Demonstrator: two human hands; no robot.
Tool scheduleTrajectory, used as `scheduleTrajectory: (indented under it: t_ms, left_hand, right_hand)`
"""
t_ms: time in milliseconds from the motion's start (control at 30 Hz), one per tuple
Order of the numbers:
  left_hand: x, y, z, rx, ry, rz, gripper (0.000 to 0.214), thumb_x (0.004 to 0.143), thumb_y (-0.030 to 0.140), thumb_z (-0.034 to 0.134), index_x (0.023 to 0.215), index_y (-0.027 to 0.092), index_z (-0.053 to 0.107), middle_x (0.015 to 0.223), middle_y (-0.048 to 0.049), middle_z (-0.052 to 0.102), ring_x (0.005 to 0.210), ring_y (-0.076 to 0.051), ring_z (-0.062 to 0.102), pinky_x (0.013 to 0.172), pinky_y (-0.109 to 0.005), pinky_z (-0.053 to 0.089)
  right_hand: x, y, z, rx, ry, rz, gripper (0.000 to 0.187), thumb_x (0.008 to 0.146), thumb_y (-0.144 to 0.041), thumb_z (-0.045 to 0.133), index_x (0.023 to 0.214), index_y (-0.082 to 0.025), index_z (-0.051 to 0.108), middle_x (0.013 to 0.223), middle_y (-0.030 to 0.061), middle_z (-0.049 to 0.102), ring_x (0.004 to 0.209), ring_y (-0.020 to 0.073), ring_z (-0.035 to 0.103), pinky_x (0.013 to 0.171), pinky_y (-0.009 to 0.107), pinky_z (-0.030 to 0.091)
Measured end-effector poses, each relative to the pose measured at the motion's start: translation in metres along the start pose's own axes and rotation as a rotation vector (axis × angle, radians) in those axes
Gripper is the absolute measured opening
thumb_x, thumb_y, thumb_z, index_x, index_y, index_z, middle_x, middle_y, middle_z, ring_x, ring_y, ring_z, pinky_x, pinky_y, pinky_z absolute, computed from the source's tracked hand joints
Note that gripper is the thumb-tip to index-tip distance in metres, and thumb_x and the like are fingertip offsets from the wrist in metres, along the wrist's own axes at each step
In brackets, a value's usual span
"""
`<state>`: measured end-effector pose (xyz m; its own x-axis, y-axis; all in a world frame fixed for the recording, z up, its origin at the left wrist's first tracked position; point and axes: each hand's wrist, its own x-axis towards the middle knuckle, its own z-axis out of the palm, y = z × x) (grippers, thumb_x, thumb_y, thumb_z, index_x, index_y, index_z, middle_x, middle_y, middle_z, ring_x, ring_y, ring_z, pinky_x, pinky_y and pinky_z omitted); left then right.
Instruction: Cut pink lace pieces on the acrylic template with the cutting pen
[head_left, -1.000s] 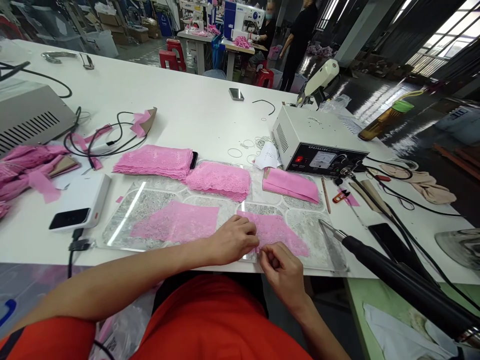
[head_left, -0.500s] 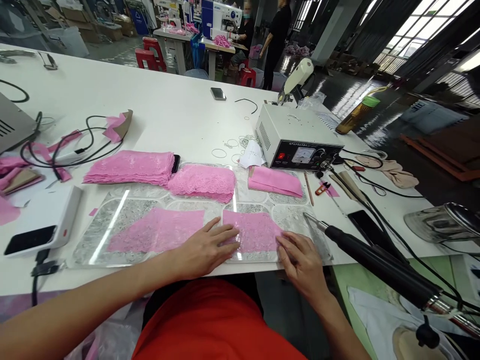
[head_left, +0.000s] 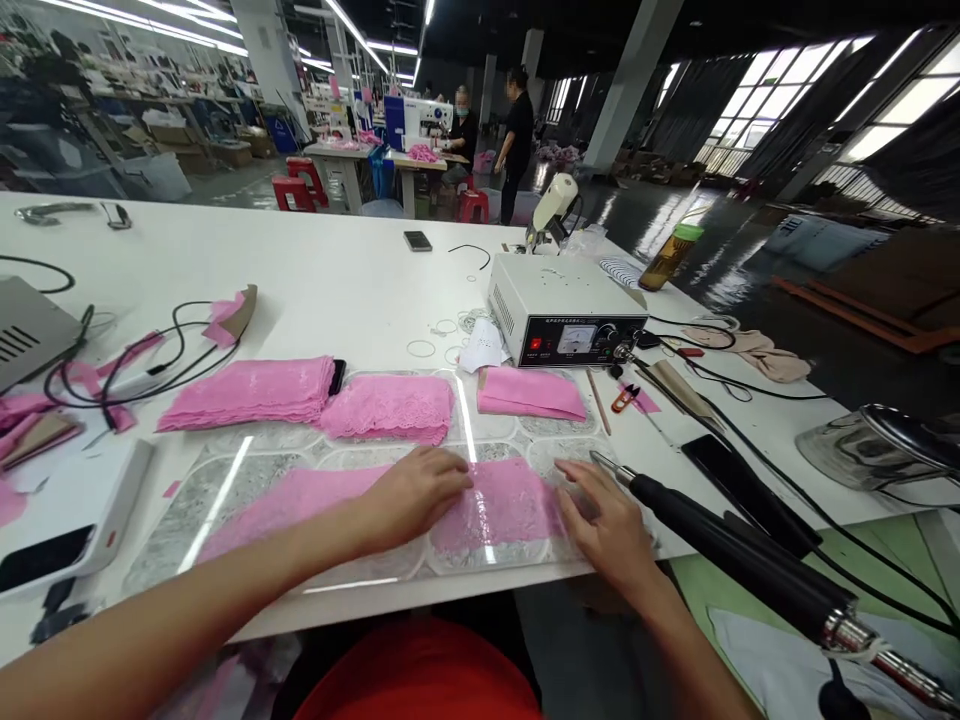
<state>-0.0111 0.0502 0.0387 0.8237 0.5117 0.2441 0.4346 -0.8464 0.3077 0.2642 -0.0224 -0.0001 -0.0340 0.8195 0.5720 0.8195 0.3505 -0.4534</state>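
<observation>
Two flat pink lace pieces lie end to end on a clear patterned mat: a left lace piece [head_left: 292, 505], partly under my left forearm, and a right lace piece [head_left: 499, 505]. My left hand [head_left: 424, 495] rests over the left end of the right piece, fingers extended and slightly bent. At that piece's right edge is my right hand [head_left: 604, 515], thumb and fingers apart, holding nothing. A black pen-shaped tool [head_left: 720, 540] with a metal tip points in from the right, close to my right fingers. The mat [head_left: 165, 540] shows around the lace.
Behind the mat sit a pink fabric stack [head_left: 247, 393], a lace stack [head_left: 394, 405] and a folded pink piece [head_left: 531, 392]. A grey control box [head_left: 566, 310] stands beyond. Right are orange snips [head_left: 624, 398], a dark phone [head_left: 739, 480] and a glass jar [head_left: 862, 450]. Co-workers are in the background.
The head view has tilted up, so the table sits lower in the picture. My left hand has lifted its spread fingers into a more bent shape. My right fingers have opened off the lace edge.
</observation>
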Motion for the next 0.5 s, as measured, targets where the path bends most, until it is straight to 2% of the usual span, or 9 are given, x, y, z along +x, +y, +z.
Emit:
scheduleTrajectory:
  t_ms: [100,200,267,367,500]
  left_hand:
    - [0.051,-0.020,-0.007,0.005,-0.013,-0.157,0.017,0.090,0.013,0.052,0.092,0.016,0.069,0.096,-0.0058,0.067,0.085,-0.017,0.064,0.076,-0.029,0.053]
    - [0.100,-0.044,-0.008,0.043,-0.020,-0.245,0.014,0.091,0.016,0.054,0.091,0.015,0.068,0.097,-0.0063,0.065,0.093,-0.019,0.063,0.082,-0.032,0.053]
    - [0.125,-0.058,-0.004,0.055,-0.062,-0.288,0.015,0.092,0.025,0.058,0.100,0.014,0.065,0.105,-0.0070,0.064,0.097,-0.020,0.062,0.084,-0.037,0.053]
    - [0.147,-0.074,0.005,0.049,-0.137,-0.328,0.032,0.093,0.034,0.057,0.119,0.015,0.056,0.118,-0.0089,0.059,0.102,-0.020,0.061,0.086,-0.041,0.053]
    - [0.155,-0.087,0.013,0.007,-0.191,-0.357,0.033,0.094,0.035,0.057,0.121,0.016,0.056,0.121,-0.0093,0.058,0.103,-0.021,0.060,0.087,-0.042,0.053]
  right_hand:
    - [0.040,0.009,0.012,0.115,-0.006,0.144,0.030,0.082,-0.025,0.054,0.110,-0.021,0.065,0.102,0.0072,0.070,0.085,0.0176,0.066,0.081,0.036,0.056]
    - [0.080,0.021,0.028,0.184,0.045,0.243,0.024,0.078,-0.027,0.053,0.094,-0.018,0.067,0.089,0.0072,0.070,0.077,0.0170,0.064,0.073,0.034,0.055]
    - [0.099,0.029,0.036,0.196,0.066,0.275,0.022,0.076,-0.027,0.052,0.089,-0.017,0.067,0.086,0.0076,0.070,0.073,0.0168,0.063,0.070,0.033,0.054]
    - [0.112,0.039,0.043,0.207,0.073,0.314,0.023,0.074,-0.027,0.052,0.087,-0.016,0.067,0.082,0.0074,0.070,0.068,0.0163,0.062,0.067,0.032,0.053]
    - [0.110,0.047,0.043,0.206,0.060,0.359,0.024,0.075,-0.028,0.052,0.088,-0.015,0.068,0.083,0.0080,0.071,0.067,0.0167,0.063,0.067,0.033,0.052]
